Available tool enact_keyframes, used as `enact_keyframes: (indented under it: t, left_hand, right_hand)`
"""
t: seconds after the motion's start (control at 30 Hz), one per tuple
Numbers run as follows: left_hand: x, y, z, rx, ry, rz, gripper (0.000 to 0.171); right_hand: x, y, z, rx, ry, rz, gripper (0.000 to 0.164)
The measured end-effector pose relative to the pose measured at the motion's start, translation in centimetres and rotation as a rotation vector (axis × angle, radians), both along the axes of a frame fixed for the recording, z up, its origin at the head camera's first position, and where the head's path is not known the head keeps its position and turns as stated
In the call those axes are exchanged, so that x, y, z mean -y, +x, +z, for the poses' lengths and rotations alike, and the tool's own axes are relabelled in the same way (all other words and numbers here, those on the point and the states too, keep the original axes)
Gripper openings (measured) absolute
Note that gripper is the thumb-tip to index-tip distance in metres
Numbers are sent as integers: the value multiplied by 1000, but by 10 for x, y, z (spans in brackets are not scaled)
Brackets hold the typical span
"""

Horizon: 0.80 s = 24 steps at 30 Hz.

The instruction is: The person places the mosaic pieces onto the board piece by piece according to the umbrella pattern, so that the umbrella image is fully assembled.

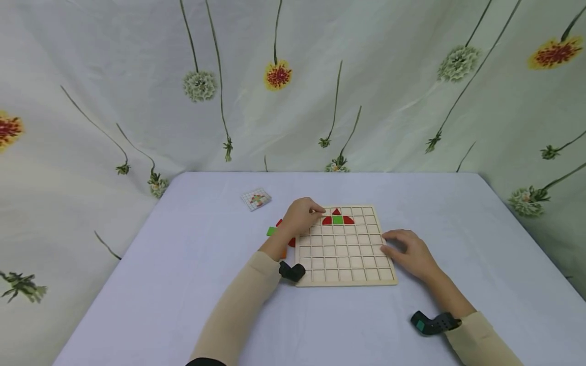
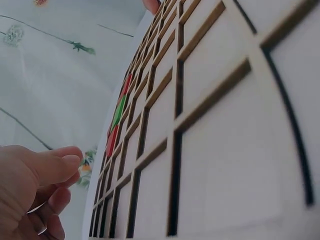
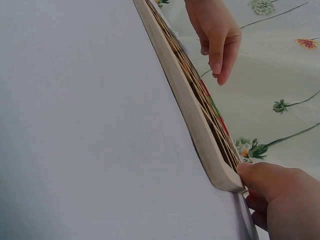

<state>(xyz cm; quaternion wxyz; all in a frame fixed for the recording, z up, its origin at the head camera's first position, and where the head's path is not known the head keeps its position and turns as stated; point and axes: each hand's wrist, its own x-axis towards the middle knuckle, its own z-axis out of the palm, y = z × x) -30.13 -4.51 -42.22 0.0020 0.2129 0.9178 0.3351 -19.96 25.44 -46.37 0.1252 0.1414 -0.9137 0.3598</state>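
Note:
A pale wooden grid board (image 1: 336,251) lies flat on the table. On its upper part sit a red triangle (image 1: 336,211), a green square (image 1: 337,220) and red rounded pieces (image 1: 349,220) on both sides of the square. My left hand (image 1: 302,214) is over the board's upper left corner, thumb and index finger close together; no piece shows between them in the left wrist view. My right hand (image 1: 409,251) rests thumb and index fingertips, spread apart, at the board's right edge. In the right wrist view the thumb (image 3: 255,172) touches the rim by the corner.
Loose pieces lie left of the board, partly hidden by my left forearm: a green one (image 1: 271,231), an orange one (image 1: 283,253) and several red ones. Behind them lies a small pattern card (image 1: 256,199). A flower-printed cloth (image 1: 389,101) hangs behind the table.

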Motion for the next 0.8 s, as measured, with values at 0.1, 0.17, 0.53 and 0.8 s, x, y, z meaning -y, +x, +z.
enact_keyframes:
  t: [0.1, 0.17, 0.53, 0.8]
  left_hand:
    - [8, 3, -1, 5, -19, 25, 18]
    - [14, 5, 0, 8, -30, 35, 17]
    - [50, 17, -3, -12, -36, 76, 16]
    - [73, 25, -4, 6, -18, 117, 16]
  right_hand:
    - [0, 0, 0, 4, -4, 2, 28]
    - [0, 0, 0, 9, -2, 3, 29]
    - [0, 0, 0, 10, 1, 6, 30]
    - [0, 1, 1, 12, -1, -1, 30]
